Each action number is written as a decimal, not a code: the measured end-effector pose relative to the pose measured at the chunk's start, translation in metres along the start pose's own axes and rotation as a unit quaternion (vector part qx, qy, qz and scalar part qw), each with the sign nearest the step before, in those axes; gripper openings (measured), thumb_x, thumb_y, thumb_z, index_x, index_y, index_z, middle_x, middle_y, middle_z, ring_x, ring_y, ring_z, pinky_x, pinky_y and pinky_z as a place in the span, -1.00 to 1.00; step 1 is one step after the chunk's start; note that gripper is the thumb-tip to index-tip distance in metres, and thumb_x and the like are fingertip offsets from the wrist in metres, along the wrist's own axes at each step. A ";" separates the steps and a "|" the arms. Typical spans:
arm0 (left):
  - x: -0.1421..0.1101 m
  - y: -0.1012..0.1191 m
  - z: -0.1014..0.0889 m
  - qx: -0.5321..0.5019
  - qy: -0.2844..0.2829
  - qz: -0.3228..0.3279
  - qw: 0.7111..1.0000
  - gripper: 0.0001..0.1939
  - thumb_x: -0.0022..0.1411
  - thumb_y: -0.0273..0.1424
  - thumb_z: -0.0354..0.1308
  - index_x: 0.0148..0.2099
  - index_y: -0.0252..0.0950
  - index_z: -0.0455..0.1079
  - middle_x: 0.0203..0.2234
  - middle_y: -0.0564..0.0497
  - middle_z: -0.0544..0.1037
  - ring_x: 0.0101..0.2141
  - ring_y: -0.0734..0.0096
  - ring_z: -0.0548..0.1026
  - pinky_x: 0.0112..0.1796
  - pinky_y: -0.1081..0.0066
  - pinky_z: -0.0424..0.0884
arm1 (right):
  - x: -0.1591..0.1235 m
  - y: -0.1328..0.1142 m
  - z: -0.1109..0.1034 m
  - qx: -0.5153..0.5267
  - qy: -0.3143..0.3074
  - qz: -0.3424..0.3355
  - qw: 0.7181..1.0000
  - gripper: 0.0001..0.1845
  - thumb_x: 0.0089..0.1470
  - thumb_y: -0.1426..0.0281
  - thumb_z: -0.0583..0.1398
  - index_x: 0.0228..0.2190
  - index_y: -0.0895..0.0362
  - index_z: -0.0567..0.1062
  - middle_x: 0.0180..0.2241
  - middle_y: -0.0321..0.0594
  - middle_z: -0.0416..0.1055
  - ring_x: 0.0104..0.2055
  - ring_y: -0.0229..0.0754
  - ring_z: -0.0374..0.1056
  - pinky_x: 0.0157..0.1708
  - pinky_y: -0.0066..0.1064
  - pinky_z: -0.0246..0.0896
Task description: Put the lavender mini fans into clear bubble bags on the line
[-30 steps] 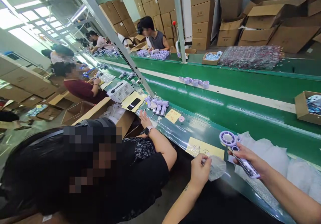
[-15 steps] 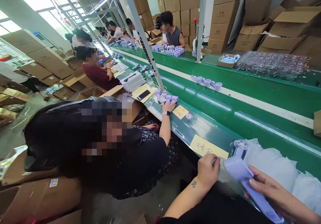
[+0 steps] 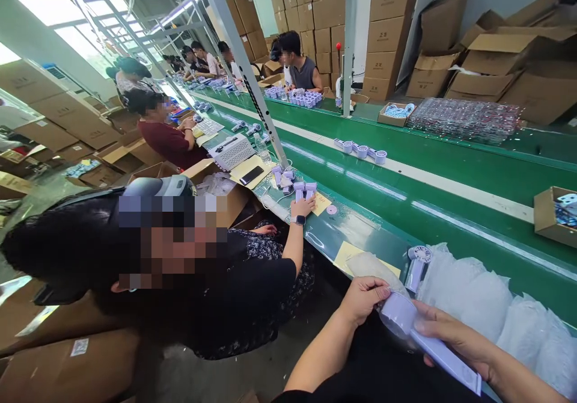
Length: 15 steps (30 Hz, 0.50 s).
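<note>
My left hand [image 3: 363, 298] is closed on the mouth of a clear plastic bag [image 3: 372, 266] at the near edge of the green conveyor table [image 3: 451, 210]. My right hand [image 3: 455, 340] grips the handle of a lilac hand-held fan [image 3: 406, 319], whose head sits at the bag's opening, against my left fingers. A second lilac fan [image 3: 417, 264] lies on the table just behind, next to a heap of clear plastic bags [image 3: 478, 304].
A co-worker in black [image 3: 216, 276] sits close on my left, one hand on a cluster of lilac fans [image 3: 295, 187]. Three fans [image 3: 360, 149] ride the belt. A small cardboard box [image 3: 552, 216] stands at right, clear trays [image 3: 464, 117] beyond. Other people work further down the line.
The fan has come down from above the table toward me, its head now at the bag's mouth. My left hand has drawn the bag open beside it. The co-worker's hand reached the fan cluster.
</note>
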<state>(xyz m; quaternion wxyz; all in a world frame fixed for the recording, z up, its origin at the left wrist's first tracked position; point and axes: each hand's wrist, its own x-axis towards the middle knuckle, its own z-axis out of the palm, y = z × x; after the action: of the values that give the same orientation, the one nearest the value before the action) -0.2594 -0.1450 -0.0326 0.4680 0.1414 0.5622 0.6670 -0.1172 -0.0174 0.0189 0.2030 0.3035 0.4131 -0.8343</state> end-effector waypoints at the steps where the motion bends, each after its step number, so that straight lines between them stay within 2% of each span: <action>1: 0.000 0.000 0.000 0.034 -0.009 0.033 0.999 -0.62 -0.08 -0.14 0.29 -0.37 -0.41 0.51 -0.62 0.07 0.36 -0.57 0.57 0.26 -0.50 0.49 0.17 | 0.000 0.001 0.000 -0.004 0.000 -0.006 1.000 -0.37 -0.11 0.24 0.29 0.03 0.03 0.29 -0.41 -0.22 0.39 -0.37 -0.16 0.39 -0.54 -0.46 0.30; 3: -0.002 0.001 0.002 0.149 -0.007 0.152 0.977 -0.72 0.06 -0.22 0.21 -0.39 -0.38 0.51 -0.59 0.03 0.38 -0.51 0.51 0.31 -0.44 0.46 0.22 | 0.000 0.001 -0.002 -0.009 0.028 -0.018 0.999 -0.44 -0.08 0.22 0.27 -0.02 0.07 0.33 -0.45 -0.24 0.41 -0.48 -0.24 0.37 -0.57 -0.50 0.28; 4: -0.004 0.001 0.004 0.219 0.002 0.225 0.950 -0.76 0.12 -0.28 0.15 -0.38 -0.36 0.50 -0.59 0.02 0.38 -0.49 0.48 0.32 -0.42 0.45 0.23 | -0.001 0.002 -0.004 -0.012 0.048 -0.023 0.999 -0.45 -0.08 0.21 0.27 -0.04 0.08 0.33 -0.48 -0.26 0.41 -0.53 -0.27 0.35 -0.58 -0.50 0.28; 7: -0.017 0.001 0.010 0.395 0.045 0.390 0.831 -0.78 0.20 -0.42 0.00 -0.33 -0.38 0.46 -0.59 -0.03 0.37 -0.49 0.44 0.30 -0.46 0.42 0.22 | -0.006 0.005 -0.008 -0.016 0.094 -0.038 0.995 -0.46 -0.11 0.20 0.29 -0.07 0.09 0.34 -0.49 -0.31 0.41 -0.61 -0.32 0.32 -0.57 -0.48 0.31; 9: -0.028 -0.001 0.012 0.478 0.071 0.449 0.752 -0.80 0.19 -0.48 -0.03 -0.30 -0.39 0.42 -0.58 -0.04 0.36 -0.51 0.42 0.28 -0.50 0.41 0.19 | -0.010 0.010 -0.008 -0.008 0.114 -0.059 0.992 -0.48 -0.12 0.20 0.30 -0.10 0.09 0.35 -0.46 -0.33 0.41 -0.59 -0.32 0.32 -0.57 -0.45 0.34; 12: -0.043 -0.003 0.012 0.575 0.086 0.500 0.642 -0.84 0.13 -0.55 -0.02 -0.29 -0.39 0.39 -0.62 -0.01 0.31 -0.55 0.41 0.23 -0.56 0.40 0.13 | -0.017 0.018 -0.004 0.009 0.131 -0.079 0.988 -0.47 -0.15 0.21 0.32 -0.12 0.09 0.35 -0.45 -0.34 0.41 -0.58 -0.32 0.31 -0.59 -0.45 0.36; 13: -0.046 -0.003 0.013 0.596 0.088 0.512 0.612 -0.83 0.12 -0.56 -0.02 -0.28 -0.40 0.38 -0.63 0.00 0.30 -0.56 0.41 0.23 -0.57 0.40 0.12 | -0.019 0.019 -0.002 0.015 0.137 -0.079 0.987 -0.45 -0.16 0.21 0.33 -0.11 0.09 0.34 -0.46 -0.35 0.41 -0.58 -0.33 0.30 -0.60 -0.46 0.35; 15: -0.048 -0.003 0.016 0.615 0.086 0.537 0.571 -0.79 0.09 -0.59 -0.04 -0.24 -0.43 0.37 -0.64 0.01 0.28 -0.58 0.42 0.23 -0.58 0.40 0.11 | -0.023 0.020 0.002 0.026 0.151 -0.076 0.985 -0.39 -0.18 0.22 0.35 -0.08 0.07 0.31 -0.46 -0.36 0.41 -0.59 -0.33 0.31 -0.62 -0.47 0.34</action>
<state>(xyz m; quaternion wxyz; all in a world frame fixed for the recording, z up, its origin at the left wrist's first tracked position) -0.2217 -0.1730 -0.0134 -0.2261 0.6129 0.6958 0.2984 -0.0894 -0.0284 0.0241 0.0665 0.3988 0.4390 -0.8024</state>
